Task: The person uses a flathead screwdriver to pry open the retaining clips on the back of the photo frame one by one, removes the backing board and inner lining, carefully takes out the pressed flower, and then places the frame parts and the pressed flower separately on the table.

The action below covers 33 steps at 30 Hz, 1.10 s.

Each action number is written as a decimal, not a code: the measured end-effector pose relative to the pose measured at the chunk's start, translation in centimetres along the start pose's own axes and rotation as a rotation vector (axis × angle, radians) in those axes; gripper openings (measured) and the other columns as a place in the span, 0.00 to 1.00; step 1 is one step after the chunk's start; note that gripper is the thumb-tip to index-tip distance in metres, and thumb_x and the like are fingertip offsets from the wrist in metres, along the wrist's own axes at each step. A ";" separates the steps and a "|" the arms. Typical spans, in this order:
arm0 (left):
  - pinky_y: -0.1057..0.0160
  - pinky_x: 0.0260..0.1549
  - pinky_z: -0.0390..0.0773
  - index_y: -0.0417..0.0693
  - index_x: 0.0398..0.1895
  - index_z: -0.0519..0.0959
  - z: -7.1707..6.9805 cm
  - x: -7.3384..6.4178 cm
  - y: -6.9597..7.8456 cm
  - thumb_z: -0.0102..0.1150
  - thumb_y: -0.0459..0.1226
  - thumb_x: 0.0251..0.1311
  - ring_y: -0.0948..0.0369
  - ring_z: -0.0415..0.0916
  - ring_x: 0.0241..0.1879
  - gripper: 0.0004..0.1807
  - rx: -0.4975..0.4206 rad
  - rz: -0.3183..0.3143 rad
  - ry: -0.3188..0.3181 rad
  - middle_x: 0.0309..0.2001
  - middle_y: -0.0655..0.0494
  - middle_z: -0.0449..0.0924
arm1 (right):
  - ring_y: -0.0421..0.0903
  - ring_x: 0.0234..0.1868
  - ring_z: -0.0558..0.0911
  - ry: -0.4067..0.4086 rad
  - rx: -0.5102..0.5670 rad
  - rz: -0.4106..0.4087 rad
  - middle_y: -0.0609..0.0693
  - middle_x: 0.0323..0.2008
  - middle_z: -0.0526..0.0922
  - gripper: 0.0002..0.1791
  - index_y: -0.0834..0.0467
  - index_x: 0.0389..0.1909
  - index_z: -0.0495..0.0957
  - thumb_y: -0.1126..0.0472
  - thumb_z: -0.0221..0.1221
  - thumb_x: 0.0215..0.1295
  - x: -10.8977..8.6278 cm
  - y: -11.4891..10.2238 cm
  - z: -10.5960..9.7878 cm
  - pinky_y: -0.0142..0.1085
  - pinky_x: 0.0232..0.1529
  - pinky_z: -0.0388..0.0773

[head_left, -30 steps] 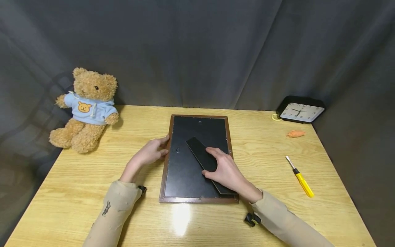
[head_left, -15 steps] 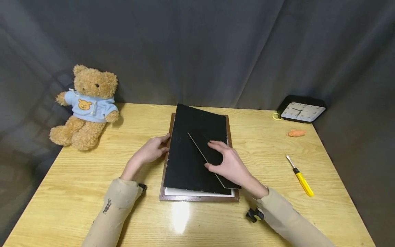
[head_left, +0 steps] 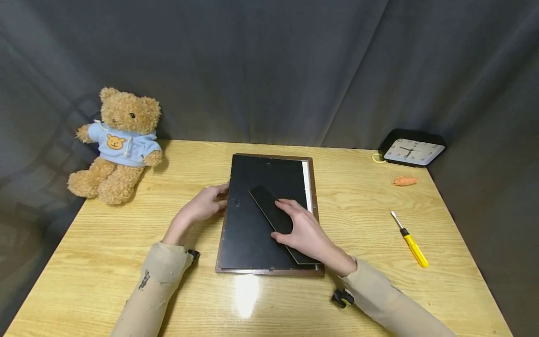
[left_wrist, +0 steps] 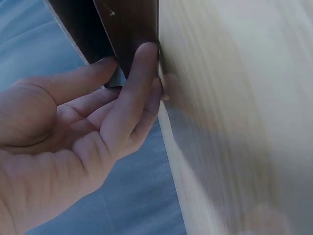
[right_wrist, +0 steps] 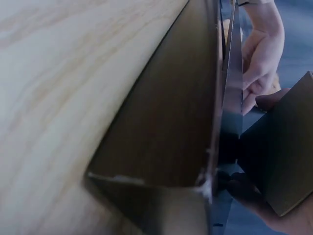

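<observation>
A picture frame (head_left: pixel 321 234) with a brown border lies face down at the middle of the table. Its black back panel (head_left: pixel 248 238) sits shifted to the left over the border, with a white strip showing along the right side. My right hand (head_left: pixel 305 234) grips the black stand leg (head_left: pixel 263 199) of that panel between thumb and fingers. At the frame's left side, my left hand (head_left: pixel 204 204) pinches the brown edge (left_wrist: pixel 129 24), fingertips against its outer side and thumb opposite. In the right wrist view the panel stands a little proud of the border (right_wrist: pixel 161 98).
A teddy bear (head_left: pixel 126 126) in a blue hoodie sits at the back left. On the right are a black clock (head_left: pixel 412 150), a small orange object (head_left: pixel 405 181) and a yellow-handled screwdriver (head_left: pixel 414 248). A dark curtain (head_left: pixel 269 70) hangs behind the table (head_left: pixel 362 187).
The back panel, flat inside the border at first, rose and tilted with my right hand on its leg. Now it is lowered again, shifted left. My left hand stays at the frame's left edge.
</observation>
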<state>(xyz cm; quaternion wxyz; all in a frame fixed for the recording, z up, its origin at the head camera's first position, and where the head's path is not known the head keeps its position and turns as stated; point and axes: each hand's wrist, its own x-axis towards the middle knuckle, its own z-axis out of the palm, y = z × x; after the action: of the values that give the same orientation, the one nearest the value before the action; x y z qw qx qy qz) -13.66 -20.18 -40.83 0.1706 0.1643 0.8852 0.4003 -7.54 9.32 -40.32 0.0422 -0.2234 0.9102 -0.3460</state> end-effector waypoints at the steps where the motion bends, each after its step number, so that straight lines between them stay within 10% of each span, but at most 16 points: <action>1: 0.41 0.68 0.76 0.24 0.79 0.57 0.0 0.0 0.0 0.51 0.22 0.75 0.36 0.74 0.67 0.32 -0.022 -0.004 -0.002 0.71 0.27 0.70 | 0.63 0.70 0.76 -0.003 -0.003 -0.001 0.64 0.71 0.74 0.43 0.69 0.73 0.73 0.59 0.77 0.57 0.0 -0.1 0.1 0.59 0.64 0.79; 9: 0.58 0.43 0.90 0.23 0.80 0.55 -0.2 -0.1 0.0 0.50 0.19 0.74 0.51 0.86 0.40 0.33 -0.166 -0.060 -0.023 0.63 0.23 0.75 | 0.64 0.73 0.72 -0.021 0.018 -0.025 0.66 0.74 0.71 0.41 0.68 0.76 0.70 0.54 0.74 0.68 -0.2 0.1 -0.1 0.60 0.67 0.77; 20: 0.55 0.45 0.90 0.23 0.81 0.51 -0.4 -0.3 0.1 0.50 0.19 0.75 0.50 0.84 0.43 0.35 -0.241 -0.068 -0.069 0.59 0.24 0.75 | 0.60 0.59 0.84 0.146 0.192 0.132 0.66 0.60 0.82 0.23 0.71 0.70 0.74 0.63 0.58 0.82 -1.3 2.8 -2.8 0.55 0.59 0.84; 33: 0.55 0.46 0.90 0.21 0.80 0.51 -0.5 -0.5 0.2 0.51 0.18 0.74 0.46 0.83 0.47 0.35 -0.240 -0.079 -0.072 0.57 0.25 0.76 | 0.70 0.68 0.76 -0.153 0.352 0.262 0.79 0.72 0.67 0.32 0.81 0.76 0.57 0.61 0.50 0.85 -1.7 2.5 -6.1 0.59 0.69 0.76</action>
<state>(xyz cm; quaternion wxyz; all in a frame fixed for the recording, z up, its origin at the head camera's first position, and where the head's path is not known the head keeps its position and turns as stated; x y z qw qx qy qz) -13.43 -20.56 -40.32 0.2364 0.1218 0.8301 0.4901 -8.38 15.41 -37.43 0.1941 -0.1180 0.8513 -0.4730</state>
